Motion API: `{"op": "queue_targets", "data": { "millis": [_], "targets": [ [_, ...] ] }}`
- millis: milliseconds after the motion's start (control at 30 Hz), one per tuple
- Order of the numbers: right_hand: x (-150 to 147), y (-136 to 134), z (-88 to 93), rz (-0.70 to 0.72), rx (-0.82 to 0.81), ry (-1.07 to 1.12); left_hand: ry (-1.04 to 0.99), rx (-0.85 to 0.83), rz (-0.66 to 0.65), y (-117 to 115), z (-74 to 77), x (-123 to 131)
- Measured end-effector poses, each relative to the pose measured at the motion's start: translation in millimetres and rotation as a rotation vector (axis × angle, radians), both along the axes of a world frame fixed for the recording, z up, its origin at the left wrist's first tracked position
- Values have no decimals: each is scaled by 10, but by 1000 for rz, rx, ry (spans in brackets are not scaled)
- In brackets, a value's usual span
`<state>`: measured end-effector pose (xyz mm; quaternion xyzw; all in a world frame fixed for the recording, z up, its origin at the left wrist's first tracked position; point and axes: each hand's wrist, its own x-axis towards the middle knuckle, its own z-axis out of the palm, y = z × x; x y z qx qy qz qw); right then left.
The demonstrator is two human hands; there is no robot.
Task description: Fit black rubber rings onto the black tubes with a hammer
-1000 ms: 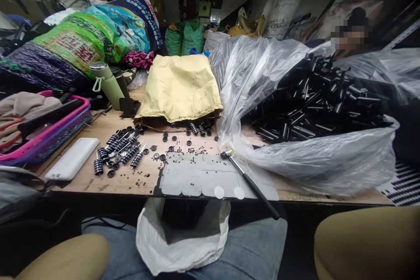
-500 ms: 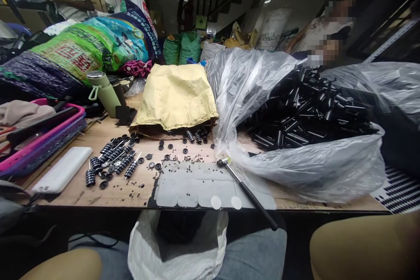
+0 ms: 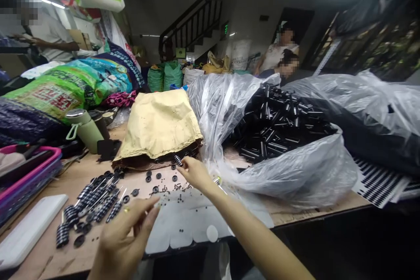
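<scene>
My right hand (image 3: 194, 172) reaches to the mouth of the yellow bag (image 3: 164, 122). Its fingers are closed on a black-and-silver ridged cylinder (image 3: 178, 160) that sticks out beneath the bag's edge. Lower and to the left, my left hand (image 3: 126, 232) hovers over the front of the table, thumb and forefinger apart, with nothing visible between them. Beside it lie several ridged cylinders on thin rods (image 3: 95, 197) and black discs (image 3: 79, 240). Behind my right forearm, a hammer (image 3: 218, 180) is mostly hidden on a grey sheet (image 3: 183, 210) strewn with tiny rings.
A clear plastic bag (image 3: 302, 175) full of black tubes (image 3: 272, 127) takes up the right side. To the left are a white box-like object (image 3: 33, 227), a pink basket (image 3: 49, 157) and a green flask (image 3: 85, 129). Two other people are farther back.
Both my hands have come into view; the right now grips a ridged cylinder at the yellow bag. The view has tilted upward and shifted, and my right arm now covers most of the hammer.
</scene>
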<state>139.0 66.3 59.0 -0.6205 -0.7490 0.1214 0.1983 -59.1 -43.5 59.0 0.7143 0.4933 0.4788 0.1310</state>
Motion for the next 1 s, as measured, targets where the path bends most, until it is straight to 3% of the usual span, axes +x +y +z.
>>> {"op": "queue_targets", "data": {
  "millis": [133, 200, 267, 367, 467, 533, 600, 667, 733, 767, 867, 1000],
  "targets": [
    [-227, 462, -372, -143, -107, -69, 140, -131, -93, 112, -407, 165],
    [-275, 579, -410, -163, -164, -67, 191, -129, -60, 82, -626, 115],
    [-269, 593, -401, -160, -224, -51, 261, -45, -26, 72, -747, 50],
    [-183, 389, -389, -85, -336, 9, 388, 154, 7, 165, -737, 39],
    [-45, -19, -388, 76, -488, 119, 521, 343, -17, 346, -683, 165],
    [88, -274, -358, 246, -594, 291, 553, 379, -119, 444, -714, 279],
    [292, -393, -287, 336, -659, 468, 482, 290, -230, 489, -785, 369],
    [573, -324, -192, 126, -538, 523, 340, 105, -255, 483, -838, 417],
    [887, -95, -120, -335, -209, 449, 177, -133, -187, 445, -823, 436],
    [1032, 52, -107, -460, -132, 411, 99, -261, -151, 420, -788, 444],
    [1326, 462, -171, -611, -93, 355, -127, -585, -116, 351, -634, 481],
    [1410, 651, -305, -586, -65, 342, -397, -734, -164, 302, -539, 489]
  ]
}}
